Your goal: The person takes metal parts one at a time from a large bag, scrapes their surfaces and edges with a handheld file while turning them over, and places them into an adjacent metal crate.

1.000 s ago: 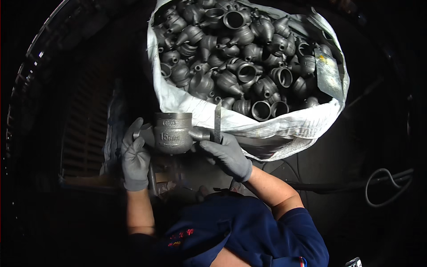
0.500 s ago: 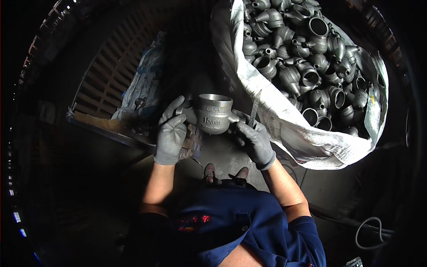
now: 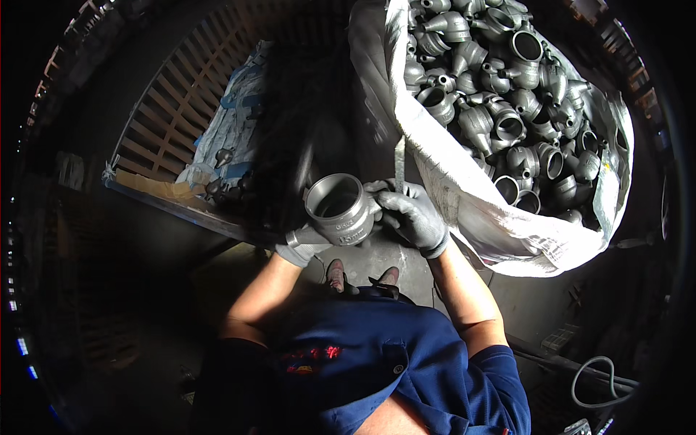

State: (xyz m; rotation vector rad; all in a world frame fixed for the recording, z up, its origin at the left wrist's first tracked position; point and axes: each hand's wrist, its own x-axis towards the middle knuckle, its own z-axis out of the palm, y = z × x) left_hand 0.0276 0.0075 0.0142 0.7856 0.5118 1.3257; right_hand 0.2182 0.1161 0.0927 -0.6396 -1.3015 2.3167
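A grey cast pipe fitting (image 3: 341,208) is held at chest height, open mouth tilted up, just left of the white bulk bag (image 3: 500,217) packed with similar cast fittings (image 3: 507,94). The left hand (image 3: 303,245), gloved, is clenched under the fitting's body. The right hand (image 3: 412,212), gloved, is closed on a thin flat metal file (image 3: 399,161) standing upright beside the fitting's side branch, and also touches that branch. Judgement: the edge is best dressed with the fitting braced firmly from below, the file kept flat to the rim, strokes short, glove fingers kept off the blade's path. A slatted wooden pallet (image 3: 174,116) lies well to the left.
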